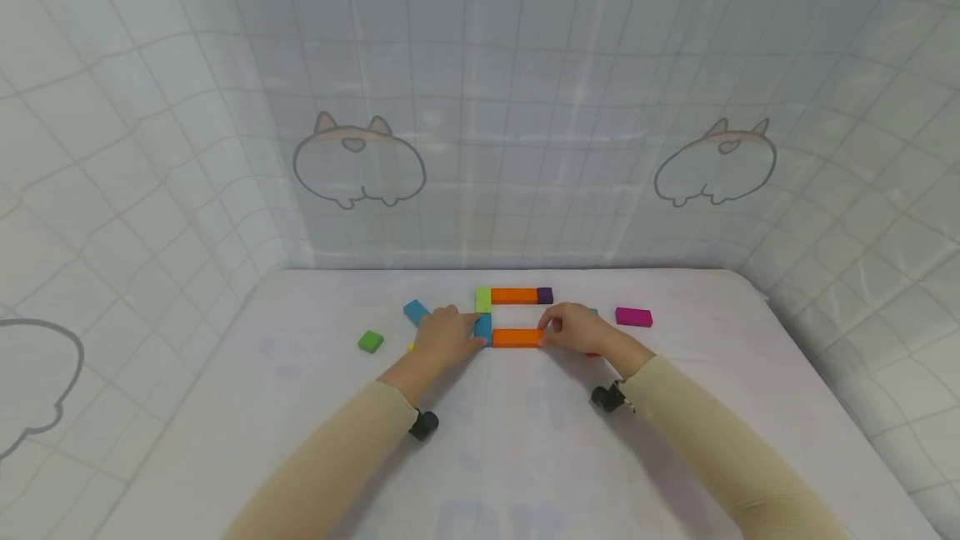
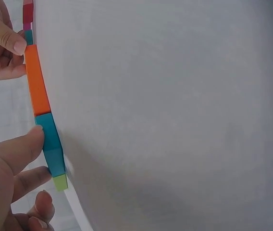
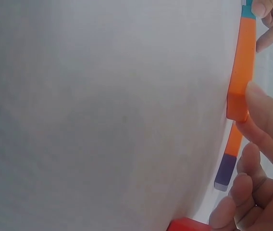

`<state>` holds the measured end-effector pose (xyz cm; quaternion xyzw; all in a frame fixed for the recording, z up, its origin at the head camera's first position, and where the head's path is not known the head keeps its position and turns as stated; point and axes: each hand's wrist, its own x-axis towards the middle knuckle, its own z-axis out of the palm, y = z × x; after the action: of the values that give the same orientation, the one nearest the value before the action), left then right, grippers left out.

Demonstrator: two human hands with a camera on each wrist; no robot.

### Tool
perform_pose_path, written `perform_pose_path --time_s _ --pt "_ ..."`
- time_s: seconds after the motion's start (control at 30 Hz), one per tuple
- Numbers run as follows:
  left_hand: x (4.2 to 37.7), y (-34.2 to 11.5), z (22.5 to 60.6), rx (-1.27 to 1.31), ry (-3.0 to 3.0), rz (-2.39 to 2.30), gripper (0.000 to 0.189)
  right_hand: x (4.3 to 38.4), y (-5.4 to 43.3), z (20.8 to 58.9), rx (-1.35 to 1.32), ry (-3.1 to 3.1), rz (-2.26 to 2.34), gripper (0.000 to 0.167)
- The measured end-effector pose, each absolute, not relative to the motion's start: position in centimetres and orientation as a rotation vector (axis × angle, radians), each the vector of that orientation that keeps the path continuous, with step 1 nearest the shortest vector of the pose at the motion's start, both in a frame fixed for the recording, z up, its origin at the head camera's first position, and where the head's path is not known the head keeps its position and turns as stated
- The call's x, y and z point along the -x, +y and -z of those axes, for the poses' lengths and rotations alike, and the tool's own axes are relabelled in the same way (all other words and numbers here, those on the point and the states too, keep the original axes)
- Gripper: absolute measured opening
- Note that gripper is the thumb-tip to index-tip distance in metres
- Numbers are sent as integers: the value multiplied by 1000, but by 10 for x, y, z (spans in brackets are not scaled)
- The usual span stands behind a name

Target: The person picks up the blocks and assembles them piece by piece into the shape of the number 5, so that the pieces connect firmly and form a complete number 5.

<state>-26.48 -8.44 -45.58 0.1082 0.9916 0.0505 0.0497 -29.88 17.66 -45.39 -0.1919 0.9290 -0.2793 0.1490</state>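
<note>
Between your left hand (image 1: 447, 337) and right hand (image 1: 579, 328), the near orange block (image 1: 517, 338) lies on the bench (image 1: 525, 448), its left end against the near blue block (image 1: 484, 329). It looks light, stiff and smooth, so it should handle easily but may skid if pushed unevenly; take hold across its narrow width, near the right end. Your right grip pinches it there, thumb on the near side and forefinger opposite, the other fingers curled loosely. Your left grip holds the near blue block with thumb and forefinger, towards its near and far ends. Both forearms slant inward from your sides. Just beyond the left grip, the lime block (image 1: 483, 299) touches the blue one; from it the far orange block (image 1: 514, 297) and purple block (image 1: 545, 296) run rightward. Left of that grip lies a green block (image 1: 371, 342); right of the other, a magenta block (image 1: 633, 317).
</note>
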Motion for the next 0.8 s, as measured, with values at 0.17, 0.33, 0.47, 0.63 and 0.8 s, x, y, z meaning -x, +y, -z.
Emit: perform_pose_path --time_s 0.17,0.33,0.47,0.63,0.8 --pt "264 -84 455 -328 3019 -155 60 300 177 455 571 2675 802 18" --pt "264 -84 455 -342 3025 -158 59 300 178 456 565 2686 795 18" --pt "264 -84 456 -349 3032 -162 59 299 177 456 554 2691 780 18" --pt "264 -83 455 -342 3034 -203 58 299 175 455 540 2705 765 19" --pt "264 -83 455 -332 3034 -223 58 300 174 455 512 2707 759 21"
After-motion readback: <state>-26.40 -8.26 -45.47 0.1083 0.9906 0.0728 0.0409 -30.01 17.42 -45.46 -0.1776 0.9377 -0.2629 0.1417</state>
